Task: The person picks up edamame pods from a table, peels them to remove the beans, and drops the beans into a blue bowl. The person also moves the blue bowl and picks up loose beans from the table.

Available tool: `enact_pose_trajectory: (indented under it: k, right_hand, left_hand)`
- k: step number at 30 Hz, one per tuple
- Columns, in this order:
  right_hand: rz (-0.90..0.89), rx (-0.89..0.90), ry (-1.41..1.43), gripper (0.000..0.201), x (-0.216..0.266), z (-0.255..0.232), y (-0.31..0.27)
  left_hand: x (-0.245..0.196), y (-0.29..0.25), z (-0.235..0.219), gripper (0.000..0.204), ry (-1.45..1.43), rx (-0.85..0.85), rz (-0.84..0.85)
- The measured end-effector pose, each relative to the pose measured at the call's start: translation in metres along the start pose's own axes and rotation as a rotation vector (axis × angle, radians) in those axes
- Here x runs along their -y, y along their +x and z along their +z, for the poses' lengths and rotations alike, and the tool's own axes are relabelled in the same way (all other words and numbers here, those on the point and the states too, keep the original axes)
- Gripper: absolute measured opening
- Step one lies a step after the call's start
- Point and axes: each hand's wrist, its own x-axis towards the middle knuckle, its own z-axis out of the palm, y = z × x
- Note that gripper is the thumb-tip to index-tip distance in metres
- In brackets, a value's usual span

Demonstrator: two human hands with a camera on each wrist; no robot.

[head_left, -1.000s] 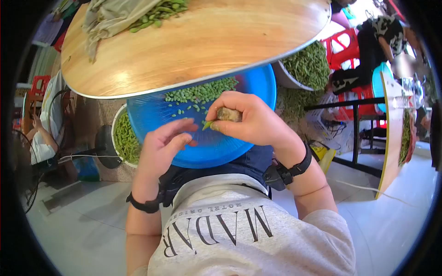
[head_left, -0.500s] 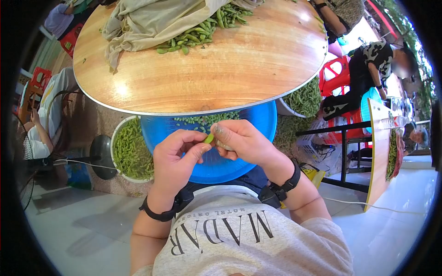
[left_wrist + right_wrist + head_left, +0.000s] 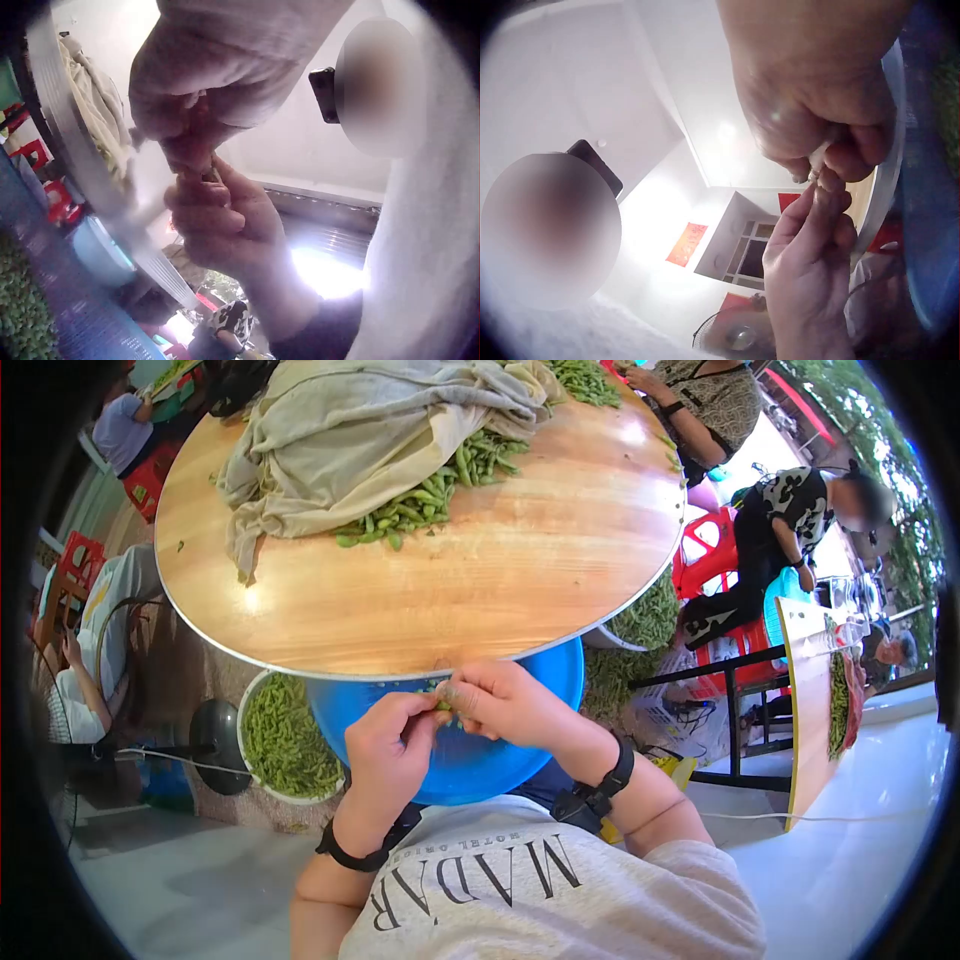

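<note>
Over the blue basin (image 3: 500, 772), both hands meet at a small green pod (image 3: 443, 705). The left hand (image 3: 388, 748) pinches it between thumb and fingertips. From the other side the right hand (image 3: 508, 705) grips it with thumb and curled fingers. In the right wrist view a small pale thing (image 3: 822, 154) shows among the fingers of the right hand (image 3: 821, 90), touching the tips of the left hand (image 3: 806, 270); what it is I cannot tell. Hands and table edge hide most of the basin's inside.
A round wooden table (image 3: 430, 590) overhangs the basin, bearing a crumpled cloth (image 3: 340, 450) and green pods (image 3: 420, 505). A white tub of pods (image 3: 285, 745) stands left, another heap of pods (image 3: 645, 615) right. People sit around; a black-legged table (image 3: 805, 710) stands right.
The hands, apart a second ago, have come together at the pod. The head view has tilted up, showing more tabletop and less of the beans in the basin.
</note>
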Motion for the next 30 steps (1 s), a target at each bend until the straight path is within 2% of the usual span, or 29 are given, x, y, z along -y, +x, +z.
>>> enact_pose_trajectory:
  k: [7, 10, 13, 16, 19, 22, 25, 28, 30]
  right_hand:
    - [-0.29, -0.132, -0.176, 0.023, -0.007, 0.005, 0.012]
    - [-0.18, -0.154, -0.119, 0.023, 0.004, 0.006, 0.012]
    - [-0.089, -0.168, -0.098, 0.023, 0.01, 0.005, 0.012]
    - [-0.146, -0.175, -0.101, 0.024, 0.006, 0.008, 0.011]
    - [-0.289, -0.258, -0.212, 0.021, -0.012, 0.008, 0.016]
    - [-0.464, -0.149, -0.443, 0.02, -0.014, -0.003, 0.011]
    - [-0.322, -0.217, -0.377, 0.021, -0.003, -0.008, 0.003]
    - [-0.381, -0.204, -0.371, 0.02, -0.001, -0.004, 0.003]
    - [-0.438, -0.143, -0.411, 0.017, -0.005, -0.008, 0.007]
  left_hand:
    - [-0.001, 0.004, 0.002, 0.01, -0.141, 0.003, -0.236]
    - [0.01, 0.005, 0.011, 0.01, -0.017, -0.107, 0.005]
    - [0.014, 0.006, 0.013, 0.008, -0.007, -0.102, -0.001]
    - [0.021, 0.005, 0.019, 0.007, -0.197, -0.115, -0.228]
    - [0.013, 0.015, 0.013, 0.007, -0.673, -0.022, -0.556]
    - [0.016, 0.017, 0.009, 0.008, -0.816, 0.009, -0.595]
    - [0.009, 0.013, 0.01, 0.009, -0.536, 0.033, -0.515]
    - [0.002, 0.008, 0.009, 0.008, -0.501, 0.058, -0.461]
    - [-0.003, 0.006, 0.002, 0.008, -0.451, 0.062, -0.484]
